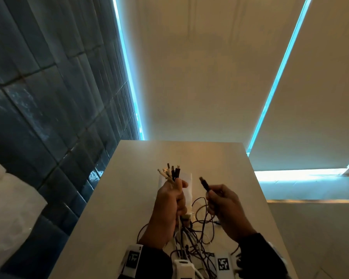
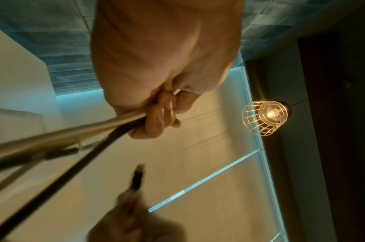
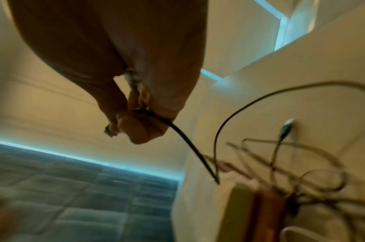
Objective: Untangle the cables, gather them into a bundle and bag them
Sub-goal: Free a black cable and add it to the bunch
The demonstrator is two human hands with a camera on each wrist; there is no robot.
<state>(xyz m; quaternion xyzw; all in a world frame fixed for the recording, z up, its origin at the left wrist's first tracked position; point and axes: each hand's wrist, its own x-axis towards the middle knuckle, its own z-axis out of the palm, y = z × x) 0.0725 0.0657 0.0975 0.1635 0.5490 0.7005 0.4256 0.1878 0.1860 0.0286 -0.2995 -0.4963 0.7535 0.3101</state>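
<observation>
My left hand (image 1: 170, 200) is raised over the table and grips a bunch of cable ends (image 1: 170, 172), white and black plugs pointing up out of the fist. In the left wrist view the fingers (image 2: 156, 117) curl round the cables (image 2: 74, 131). My right hand (image 1: 223, 204) pinches one black plug (image 1: 205, 184) just right of the bunch; the right wrist view shows its black cable (image 3: 187, 140) trailing from the fingers (image 3: 136, 127). The remaining cables (image 1: 197, 234) hang in a loose tangle on the table below both hands. A clear bag (image 1: 186, 188) lies flat behind my left hand.
The light table (image 1: 129, 198) is narrow, with a dark tiled wall (image 1: 48, 97) on its left and a drop on its right. Behind it stand pale blinds (image 1: 210, 77). A lit wire-cage lamp (image 2: 266, 116) shows in the left wrist view.
</observation>
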